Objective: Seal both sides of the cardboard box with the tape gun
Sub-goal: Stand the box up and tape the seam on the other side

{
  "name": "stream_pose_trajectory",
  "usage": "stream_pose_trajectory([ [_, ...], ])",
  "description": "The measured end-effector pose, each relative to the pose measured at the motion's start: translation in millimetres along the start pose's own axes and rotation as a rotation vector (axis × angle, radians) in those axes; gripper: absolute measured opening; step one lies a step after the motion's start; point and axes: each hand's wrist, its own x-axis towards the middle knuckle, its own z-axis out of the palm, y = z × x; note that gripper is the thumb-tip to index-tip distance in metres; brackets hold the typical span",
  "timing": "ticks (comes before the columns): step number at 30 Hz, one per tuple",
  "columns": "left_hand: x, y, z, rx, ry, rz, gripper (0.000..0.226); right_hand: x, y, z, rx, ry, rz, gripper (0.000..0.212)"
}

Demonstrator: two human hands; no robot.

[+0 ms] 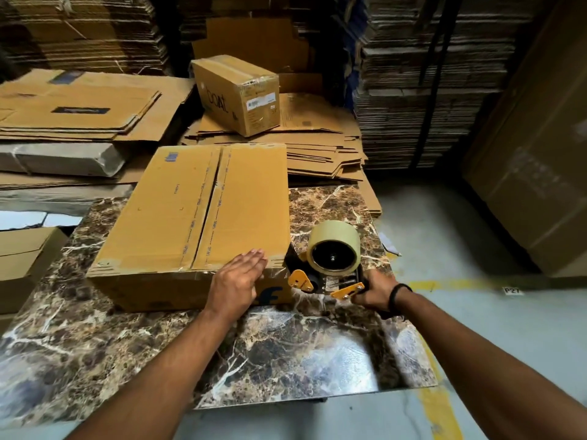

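A: Nearest position first; how do we have the hands?

B: Our left hand (pixel 241 274) lies flat on the near top edge of the cardboard box (pixel 203 223), fingers straight and pressed together; our right hand (pixel 376 292) is curled round the handle of the tape gun (pixel 330 265); its fingertips are hidden, so we cannot tell how firm the hold is.

A: Location of box and tool?

B: The box rests on the marble slab (pixel 286 354), flaps closed, centre seam running away from us; the gun's front touches the box's near right corner, tape roll (pixel 335 249) uppermost.

A: Faults to expect from here?

B: In our judgement, three; a skewed pull would lay the tape crooked and leave it wrinkled; too little downward pressure from the left hand would let the box slide on the polished slab; the cutter sits near our left fingers, so a fast stroke risks a nick.

A: Beyond the work?

B: A second box (pixel 236 93) on flattened cartons (pixel 314 160); well apart, no obstruction.
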Motion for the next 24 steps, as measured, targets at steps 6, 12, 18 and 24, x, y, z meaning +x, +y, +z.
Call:
stream_pose_trajectory([
  [6,0.3,0.1,3.5,0.007,0.039,-0.02,0.051,-7.7,5.0,35.6,0.141,-0.003,0.033,0.011],
  [12,-0.7,-1.7,4.0,0.006,0.047,-0.035,0.048,-14.3,-1.7,30.2,0.07,-0.04,0.044,0.023],
  [18,-0.5,-3.7,0.0,0.006,-0.001,-0.039,0.055,8.5,-4.5,-9.1,-0.169,-0.074,0.007,0.021],
  [24,2.1,-4.0,-1.4,0.022,-0.033,-0.043,0.061,36.7,11.4,-18.4,-0.389,-0.078,-0.064,0.016],
])
